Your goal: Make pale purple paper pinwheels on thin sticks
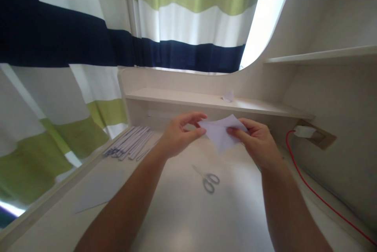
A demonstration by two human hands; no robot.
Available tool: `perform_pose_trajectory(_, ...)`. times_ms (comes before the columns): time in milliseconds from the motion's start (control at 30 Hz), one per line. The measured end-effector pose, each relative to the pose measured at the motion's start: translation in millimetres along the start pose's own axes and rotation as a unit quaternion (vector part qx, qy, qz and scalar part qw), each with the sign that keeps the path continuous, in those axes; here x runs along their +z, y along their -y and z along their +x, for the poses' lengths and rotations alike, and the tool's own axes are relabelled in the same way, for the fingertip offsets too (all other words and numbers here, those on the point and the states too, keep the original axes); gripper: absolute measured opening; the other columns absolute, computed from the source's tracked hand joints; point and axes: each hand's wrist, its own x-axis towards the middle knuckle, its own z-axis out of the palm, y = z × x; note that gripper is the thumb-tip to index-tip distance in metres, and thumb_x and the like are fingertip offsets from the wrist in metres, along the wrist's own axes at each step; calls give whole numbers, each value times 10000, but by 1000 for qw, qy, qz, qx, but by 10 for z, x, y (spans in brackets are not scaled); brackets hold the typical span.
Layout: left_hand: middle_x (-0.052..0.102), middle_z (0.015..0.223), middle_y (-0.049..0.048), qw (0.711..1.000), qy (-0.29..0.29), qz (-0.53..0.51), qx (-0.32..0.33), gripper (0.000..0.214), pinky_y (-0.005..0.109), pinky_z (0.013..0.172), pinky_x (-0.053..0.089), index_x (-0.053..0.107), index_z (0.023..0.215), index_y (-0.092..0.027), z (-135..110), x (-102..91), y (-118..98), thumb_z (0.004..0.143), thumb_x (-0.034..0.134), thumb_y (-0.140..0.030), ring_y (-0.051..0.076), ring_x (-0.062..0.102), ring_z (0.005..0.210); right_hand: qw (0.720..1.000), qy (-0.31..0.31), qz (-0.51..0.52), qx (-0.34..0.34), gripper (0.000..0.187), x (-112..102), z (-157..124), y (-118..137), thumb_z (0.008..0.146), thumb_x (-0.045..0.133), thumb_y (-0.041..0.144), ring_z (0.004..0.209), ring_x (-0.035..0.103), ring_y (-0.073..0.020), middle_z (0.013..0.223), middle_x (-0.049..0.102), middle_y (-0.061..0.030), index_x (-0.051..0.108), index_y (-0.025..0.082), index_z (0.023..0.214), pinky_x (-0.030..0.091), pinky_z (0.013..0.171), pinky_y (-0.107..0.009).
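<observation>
folded paper [220,133] | between left hand [176,138] and right hand [257,142] | pinched

Recorded: left hand [176,139] and right hand [260,146], both bare. Left forearm [132,201] and right forearm [290,209] uncovered along full visible length, down to lower edge of view. Fingers [193,117] slim. Nail detail too blurred to record.

**Folded white paper held in mid-air**

The folded paper [219,136] is white, faintly lilac in the shade, and creased into a roughly triangular shape with its tip pointing down. It is held above the desk [182,216], its left corner pinched by the left hand [176,138] and its right edge gripped by the right hand [259,144].
</observation>
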Motion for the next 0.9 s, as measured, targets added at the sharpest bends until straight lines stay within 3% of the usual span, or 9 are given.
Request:
perform_pose_trajectory(100, 782, 1209, 94, 998, 20, 64, 8, 352, 281, 827, 617, 820, 1170, -234, -43, -3, -78, 835, 841, -338, 233, 728, 1073, 1000, 18, -24, 3, 169, -11, -8, -7, 817, 855, 330, 788, 687, -212, 884, 797, -30, 846, 242, 960, 534, 723, -344)
perform_pose_trajectory(233, 813, 958, 71, 990, 93, 97, -39, 202, 277, 721, 583, 845, 994, -209, -70, -19, -132, 863, 802, -356, 214, 746, 854, 998, 42, -51, -7, 221, 28, -66, 41, 813, 866, 337, 798, 688, -223, 924, 794, -39, 824, 240, 1008, 536, 717, -352)
perform_pose_trajectory(400, 788, 798, 44, 975, 159, 88, -124, 193, 257, 588, 496, 842, 909, -188, -71, 4, -141, 856, 779, -363, 196, 711, 705, 989, 105, -97, -28, 151, 202, -169, 125, 869, 808, 309, 794, 699, -230, 910, 787, -49, 811, 248, 1007, 540, 681, -351)
perform_pose_trajectory(500, 743, 692, 30, 983, 126, 70, -116, 219, 238, 523, 433, 819, 792, -169, -50, 16, -140, 851, 775, -376, 168, 657, 616, 995, 76, -58, -42, 288, 257, -181, 135, 865, 829, 337, 743, 707, -221, 873, 772, -35, 771, 280, 1141, 556, 644, -349)
perform_pose_trajectory(633, 799, 796, 57, 991, 38, -42, -118, 184, 274, 601, 538, 837, 853, -168, -10, 2, -122, 776, 828, -334, 201, 718, 693, 997, 52, 39, -42, 536, 227, -154, 134, 847, 868, 370, 709, 735, -214, 806, 754, 0, 644, 298, 1329, 619, 699, -376)
perform_pose_trajectory(900, 808, 819, 76, 989, 3, -73, -130, 225, 261, 573, 544, 842, 883, -164, 14, 17, 16, 769, 849, -359, 193, 724, 688, 996, 53, 61, -38, 510, 251, -109, 78, 825, 890, 313, 684, 740, -192, 834, 798, -15, 666, 247, 1279, 606, 657, -344)
